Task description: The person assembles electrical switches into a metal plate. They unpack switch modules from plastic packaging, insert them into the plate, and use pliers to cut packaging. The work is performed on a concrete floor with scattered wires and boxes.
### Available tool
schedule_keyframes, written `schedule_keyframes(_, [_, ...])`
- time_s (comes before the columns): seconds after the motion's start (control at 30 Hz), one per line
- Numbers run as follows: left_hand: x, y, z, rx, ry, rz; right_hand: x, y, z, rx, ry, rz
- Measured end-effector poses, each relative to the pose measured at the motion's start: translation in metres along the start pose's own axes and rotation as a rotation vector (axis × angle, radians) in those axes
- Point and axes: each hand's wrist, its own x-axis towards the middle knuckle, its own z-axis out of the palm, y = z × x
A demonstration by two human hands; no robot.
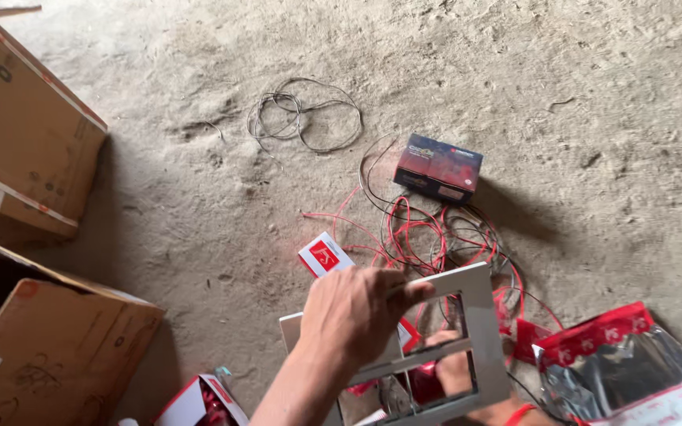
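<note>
Corrugated cardboard boxes (25, 134) sit at my left on the gritty, powdery concrete floor (593, 102). My left hand (357, 312) clamps the top edge of a flat grey rectangular switch plate frame (479, 304), held up above the floor; my right hand (455, 367) pinches its lower bar from behind. Beyond lies a tangle of red and black wires (428, 229), then a crinkly silver-and-red foil pouch (625, 367).

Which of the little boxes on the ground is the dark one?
The dark box beside the red wires, farther from the hands. It is navy and black; the small box by the left hand is white with red.
</note>
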Motion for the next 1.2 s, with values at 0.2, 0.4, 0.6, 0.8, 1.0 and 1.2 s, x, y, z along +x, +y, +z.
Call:
schedule_keyframes(0.2, [0.007,0.001,0.009,-0.033,-0.113,0.010,-0.030,-0.005,-0.126,0.251,0.083,0.160])
schedule_keyframes(0.4, [0.009,0.015,0.026,-0.274,-0.351,0.006,-0.104,-0.038,-0.226,0.177,0.429,0.302])
schedule_keyframes(0.6, [0.001,0.025,0.038,-0.298,-0.391,0.132,-0.147,-0.005,-0.250,0.294,0.574,0.347])
schedule_keyframes(0.8, [-0.001,0.032,0.046,-0.260,-0.361,-0.007,-0.146,0.017,-0.258,0.459,0.492,0.343])
schedule_keyframes(1.0, [-0.002,0.035,0.062,-0.297,-0.429,-0.014,-0.150,-0.004,-0.229,0.661,0.195,0.189])
schedule_keyframes(1.2, [-0.004,0.018,0.074,-0.278,-0.457,0.040,-0.151,-0.015,-0.207,0.466,0.235,0.302])
